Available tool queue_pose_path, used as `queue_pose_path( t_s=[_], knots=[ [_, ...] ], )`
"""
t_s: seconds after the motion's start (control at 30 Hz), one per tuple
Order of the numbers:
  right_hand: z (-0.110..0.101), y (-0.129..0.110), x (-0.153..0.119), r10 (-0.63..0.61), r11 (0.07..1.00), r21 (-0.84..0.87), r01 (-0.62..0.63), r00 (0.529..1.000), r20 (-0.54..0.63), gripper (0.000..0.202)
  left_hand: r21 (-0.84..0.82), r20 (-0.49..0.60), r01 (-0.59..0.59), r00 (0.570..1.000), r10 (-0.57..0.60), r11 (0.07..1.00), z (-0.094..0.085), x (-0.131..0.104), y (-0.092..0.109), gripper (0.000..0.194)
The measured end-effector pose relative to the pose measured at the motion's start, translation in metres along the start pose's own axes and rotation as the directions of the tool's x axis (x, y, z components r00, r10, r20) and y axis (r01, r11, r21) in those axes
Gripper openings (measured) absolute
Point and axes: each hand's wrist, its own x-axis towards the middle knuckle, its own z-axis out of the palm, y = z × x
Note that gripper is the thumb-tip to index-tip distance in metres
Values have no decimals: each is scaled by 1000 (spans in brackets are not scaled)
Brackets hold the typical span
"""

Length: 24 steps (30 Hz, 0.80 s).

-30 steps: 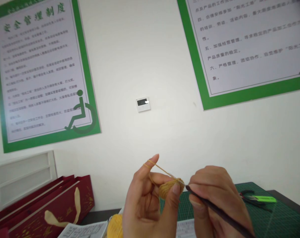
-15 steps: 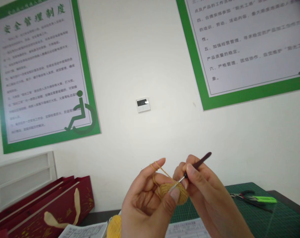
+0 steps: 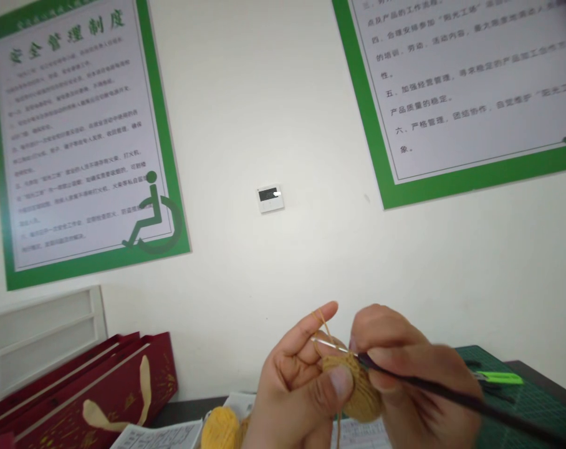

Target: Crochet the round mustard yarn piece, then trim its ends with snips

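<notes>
My left hand (image 3: 297,380) pinches a small tan crocheted piece (image 3: 358,390) between thumb and fingers, its index finger raised with tan yarn (image 3: 323,321) looped over it. A crochet hook (image 3: 418,383) with a dark handle lies in the closed fingers of my right hand (image 3: 414,362). Its silver shaft points left across the top of the piece, the tip near my left index finger and the yarn. One yarn strand hangs below the piece.
A yellow yarn ball (image 3: 220,427) sits beside printed papers (image 3: 159,435) at the bottom. Dark red gift bags (image 3: 124,386) stand at the left. On the right, green-handled pliers (image 3: 498,377) lie on a green cutting mat (image 3: 540,405). Posters hang on the wall behind.
Both hands have shifted right. The hook has swung from pointing down-left to pointing left and slightly up, its handle now toward the lower right. More of the crocheted piece shows.
</notes>
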Motion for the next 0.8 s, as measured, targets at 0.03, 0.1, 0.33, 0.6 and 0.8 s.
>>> queue_pose_path(
  t_s=[0.03, 0.1, 0.33, 0.6, 0.8],
  knots=[
    [3, -1, 0, 110, 988, 109, -107, 994, -19, 11, 2, 4, 10, 1000, -10, 1000, -1, 0, 1, 62],
    [6, -5, 0, 280, 930, 262, -256, 958, -56, 6, 9, 13, -5, 1000, 5, 1000, -3, -1, 4, 62],
    [-2, -12, 10, 632, 642, 497, -584, 770, 90, 28, 65, 48, -94, 995, 90, 993, -8, -4, 5, 47],
    [5, -8, 6, 594, 725, 343, -597, 794, 128, 8, 202, -46, -408, 904, 425, 890, 7, -1, -6, 35],
    [4, -10, 3, 519, 800, 326, -504, 853, 46, 9, 283, -62, -482, 853, 518, 829, 5, -1, -8, 38]
  ],
)
